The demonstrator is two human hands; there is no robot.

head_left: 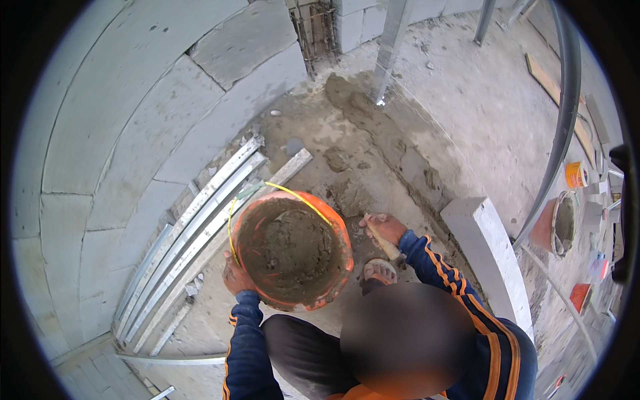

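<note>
My left hand [237,275] is closed on the left rim of an orange bucket [348,243], beside the lower end of its yellow handle [293,192]. Grey wet mortar [293,243] fills much of the bucket. To the right of the bucket, my right hand [385,228] is wrapped round a wooden-handled tool [385,244]. The handle's butt points back toward me; the tool's working end cannot be made out against the mortar-smeared floor. A sandalled foot [380,270] shows just below that hand.
Long metal profiles [200,233] lie left of the bucket along a block wall [147,100]. A mortar strip [400,150] runs across the floor, with a pale block [487,247] at its right. An upright metal post [390,53] stands ahead; another mortar bucket [563,223] is far right.
</note>
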